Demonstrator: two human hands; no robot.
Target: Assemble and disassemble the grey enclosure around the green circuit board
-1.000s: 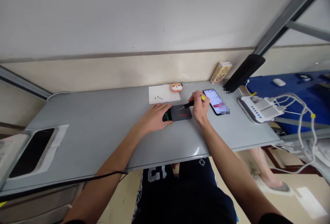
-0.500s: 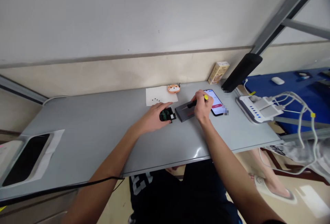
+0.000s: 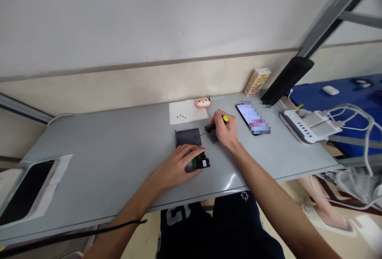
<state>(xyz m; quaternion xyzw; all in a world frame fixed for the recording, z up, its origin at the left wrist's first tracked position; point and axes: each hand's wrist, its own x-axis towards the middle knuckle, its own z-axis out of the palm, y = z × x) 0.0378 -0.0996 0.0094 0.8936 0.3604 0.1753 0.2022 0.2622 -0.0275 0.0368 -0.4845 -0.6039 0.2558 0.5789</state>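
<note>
Circuit board (image 3: 200,163) now off casing (image 3: 188,137), under left hand (image 3: 176,167).

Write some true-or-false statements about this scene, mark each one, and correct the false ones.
1. The right hand holds a yellow-handled screwdriver. True.
2. The left hand is holding the phone. False: its fingers are over a green circuit board, and the phone lies on the table to the far side of the right hand.
3. Small black screws lie on a sheet of white paper. True.
4. The orange animal-face toy sits on the blue surface. False: it sits on the grey table, at the far edge of the white paper.
</note>
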